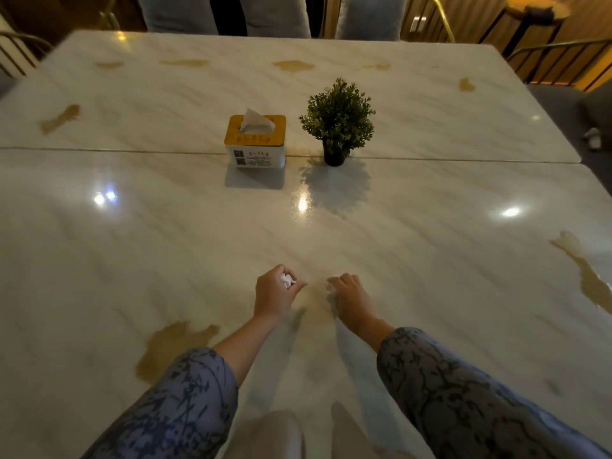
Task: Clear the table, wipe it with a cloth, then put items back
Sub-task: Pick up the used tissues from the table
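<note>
My left hand (276,291) hovers low over the near middle of the white marble table (132,233) and grips a crumpled white tissue (287,279). Just to its right, my right hand (347,293) presses another bit of white tissue (330,289) against the tabletop. A tissue box (255,142) with a yellow lid stands at the table's centre, a tissue sticking out of it. A small potted green plant (337,120) stands right of the box.
Brown spill stains mark the table: one near my left forearm (172,342), one at the right edge (583,273), several along the far side. Grey chairs (278,14) stand behind the table. A seam (99,150) runs across the tabletop.
</note>
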`<state>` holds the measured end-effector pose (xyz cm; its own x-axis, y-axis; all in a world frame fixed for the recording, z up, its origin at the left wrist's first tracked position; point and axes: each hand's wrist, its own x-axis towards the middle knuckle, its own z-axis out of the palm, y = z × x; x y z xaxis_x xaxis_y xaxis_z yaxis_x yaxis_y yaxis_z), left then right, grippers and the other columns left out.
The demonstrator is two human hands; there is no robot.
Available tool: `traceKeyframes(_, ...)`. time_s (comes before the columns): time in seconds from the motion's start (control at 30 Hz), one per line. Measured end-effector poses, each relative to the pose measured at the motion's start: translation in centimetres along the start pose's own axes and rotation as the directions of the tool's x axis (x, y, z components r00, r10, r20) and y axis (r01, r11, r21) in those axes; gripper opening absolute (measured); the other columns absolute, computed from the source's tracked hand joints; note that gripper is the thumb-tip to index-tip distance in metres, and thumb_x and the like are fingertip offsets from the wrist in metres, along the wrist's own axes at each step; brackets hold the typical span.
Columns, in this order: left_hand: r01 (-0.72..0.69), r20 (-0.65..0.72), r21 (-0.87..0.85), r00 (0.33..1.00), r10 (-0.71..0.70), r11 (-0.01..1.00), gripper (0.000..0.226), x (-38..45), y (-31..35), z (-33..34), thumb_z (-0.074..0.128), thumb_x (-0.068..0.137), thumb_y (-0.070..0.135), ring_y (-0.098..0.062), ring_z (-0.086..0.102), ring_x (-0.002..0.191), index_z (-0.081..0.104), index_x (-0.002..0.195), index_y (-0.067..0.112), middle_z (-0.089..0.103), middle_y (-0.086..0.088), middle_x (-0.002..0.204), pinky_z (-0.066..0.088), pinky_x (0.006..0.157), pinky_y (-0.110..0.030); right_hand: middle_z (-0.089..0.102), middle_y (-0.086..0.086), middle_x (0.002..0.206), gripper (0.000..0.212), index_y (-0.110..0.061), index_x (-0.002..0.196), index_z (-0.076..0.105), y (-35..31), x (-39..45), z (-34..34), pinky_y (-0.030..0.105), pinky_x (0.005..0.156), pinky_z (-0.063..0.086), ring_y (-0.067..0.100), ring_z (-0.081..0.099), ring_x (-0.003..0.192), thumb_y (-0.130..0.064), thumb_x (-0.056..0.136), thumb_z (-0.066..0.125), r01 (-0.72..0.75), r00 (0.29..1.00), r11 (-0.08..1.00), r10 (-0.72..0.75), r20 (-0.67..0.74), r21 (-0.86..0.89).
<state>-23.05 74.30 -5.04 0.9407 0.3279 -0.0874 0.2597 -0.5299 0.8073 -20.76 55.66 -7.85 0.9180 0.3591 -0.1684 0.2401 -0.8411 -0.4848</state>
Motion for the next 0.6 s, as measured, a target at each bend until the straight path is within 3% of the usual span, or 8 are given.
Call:
traceKeyframes(0.07,0.008,-0.021,-0.014,1.0,-0.008,1.0,0.026,-1.0,-0.3,-0.6,0.085,0.071,0.024,-0.011,0.057,0.062,0.06,0.073,0.017,0.064,0.005,0.068,0.036,0.054,-0.011,0.058,0.014,0.108,0.023,-0.008,0.114,0.062,0.1,-1.4,0.3,0.035,0.081,0.044,0.034,0.053,0.105,-0.017,0.095,0.053,-0.095,0.995,0.995,0.094,0.024,0.043)
traceKeyframes(0.23,-0.026,-0.042,-0.024,0.999,0.025,0.999,0.012,-3.9,-0.3,-2.3,0.074,0.08,0.014,-0.015,0.064,0.074,0.071,0.092,0.011,0.072,-0.002,0.081,0.039,0.064,-0.009,0.058,0.014,0.119,0.04,-0.008,0.13,0.052,-0.6,-4.4,-0.2,0.037,0.092,0.046,0.032,0.055,0.111,-0.014,0.091,0.06,-0.346,0.938,0.93,0.346,0.022,0.125)
traceKeyframes(0.3,-0.065,-0.039,-0.012,0.997,0.064,0.998,0.011,-5.0,-0.1,-3.4,0.069,0.082,0.011,-0.014,0.066,0.077,0.074,0.092,0.012,0.073,-0.001,0.084,0.039,0.063,-0.004,0.059,0.016,0.1,0.009,-0.008,0.095,0.065,-1.6,-5.2,-0.9,0.033,0.077,0.046,0.032,0.058,0.097,-0.006,0.087,0.06,-0.394,0.914,0.905,0.404,-0.033,0.158)
traceKeyframes(0.33,-0.08,-0.042,-0.01,0.996,0.079,0.997,0.012,-5.3,0.0,-4.0,0.067,0.083,0.009,-0.013,0.065,0.076,0.074,0.091,0.013,0.073,-0.001,0.084,0.039,0.063,-0.002,0.056,0.016,0.088,0.015,-0.01,0.073,0.061,-2.2,-5.5,-1.2,0.03,0.068,0.042,0.03,0.057,0.086,-0.002,0.084,0.057,-0.405,0.903,0.892,0.425,-0.066,0.198)
traceKeyframes(0.37,-0.09,-0.047,-0.009,0.995,0.09,0.996,0.012,-5.6,0.2,-4.7,0.067,0.082,0.008,-0.013,0.065,0.074,0.075,0.09,0.013,0.073,-0.001,0.083,0.039,0.062,-0.002,0.055,0.014,0.082,0.022,-0.01,0.063,0.057,-2.6,-5.5,-1.2,0.027,0.064,0.038,0.029,0.056,0.08,0.0,0.082,0.056,-0.411,0.891,0.882,0.442,-0.102,0.23)
traceKeyframes(0.5,-0.146,-0.095,-0.035,0.985,0.142,0.989,0.014,-6.7,1.5,-7.4,0.065,0.08,0.003,-0.013,0.062,0.068,0.074,0.084,0.012,0.072,-0.002,0.078,0.039,0.058,-0.003,0.065,0.019,0.077,0.013,0.003,0.069,0.067,-5.8,-6.3,-2.7,0.023,0.056,0.038,0.031,0.063,0.071,-0.004,0.078,0.059,-0.343,0.856,0.856,0.454,-0.245,0.387)
traceKeyframes(0.6,-0.202,-0.128,-0.073,0.973,0.191,0.977,0.011,-7.6,3.0,-9.1,0.067,0.082,0.005,-0.006,0.059,0.064,0.074,0.082,0.013,0.069,0.004,0.074,0.039,0.058,-0.003,0.065,0.01,0.077,0.01,0.0,0.082,0.069,-8.9,-7.6,-4.1,0.021,0.055,0.041,0.025,0.06,0.073,-0.006,0.079,0.062,-0.274,0.876,0.865,0.405,-0.261,0.421)
